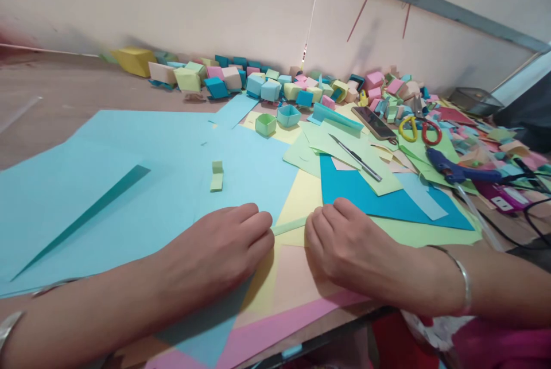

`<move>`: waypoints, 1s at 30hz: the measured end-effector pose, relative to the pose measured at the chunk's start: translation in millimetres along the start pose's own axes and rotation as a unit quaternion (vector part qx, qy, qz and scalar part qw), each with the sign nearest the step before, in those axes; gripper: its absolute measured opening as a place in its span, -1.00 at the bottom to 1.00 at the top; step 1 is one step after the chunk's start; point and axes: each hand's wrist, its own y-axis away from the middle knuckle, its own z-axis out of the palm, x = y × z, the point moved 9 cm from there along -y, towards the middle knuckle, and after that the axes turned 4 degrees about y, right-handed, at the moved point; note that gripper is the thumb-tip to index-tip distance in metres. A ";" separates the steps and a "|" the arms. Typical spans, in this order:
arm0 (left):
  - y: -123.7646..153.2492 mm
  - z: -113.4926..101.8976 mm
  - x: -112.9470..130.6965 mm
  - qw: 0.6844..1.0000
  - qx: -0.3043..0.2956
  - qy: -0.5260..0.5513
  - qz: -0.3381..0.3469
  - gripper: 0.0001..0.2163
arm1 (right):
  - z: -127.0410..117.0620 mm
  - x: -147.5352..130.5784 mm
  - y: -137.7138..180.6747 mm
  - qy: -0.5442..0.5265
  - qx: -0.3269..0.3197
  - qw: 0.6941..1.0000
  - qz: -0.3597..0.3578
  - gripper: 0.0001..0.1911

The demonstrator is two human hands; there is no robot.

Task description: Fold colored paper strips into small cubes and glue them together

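Item under inspection: one pale green strip (293, 225), located at the near side of the surface (51, 79), stretched between the two hands over a yellow sheet (303, 194).

Grip: the left hand (235, 240) and right hand (344, 240) are both curled closed, palms down, one at each end of the strip. It appears pinched at both ends; the fingertips are hidden, so the exact contact cannot be confirmed.

Handling, as judged: paper, very light, thin and flexible. It should bend easily across its width, crease under a firm pinch and tear if pulled hard or twisted. Slipping seems a minor risk. Best hold is a light pinch between thumb and forefinger near each end, across the full width, leaving the middle flat.

Nearby: a folded piece (217, 176) of similar green stands on the large blue sheet (181, 145), beyond the left hand. Scissors (424, 128) and a glue gun (451, 169) lie beyond the right hand.
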 end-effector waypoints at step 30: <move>7.6 2.2 -1.1 0.999 -0.025 -0.017 -0.035 -0.79 | 6.3 -6.4 -0.3 -0.029 0.012 0.999 0.035 -0.62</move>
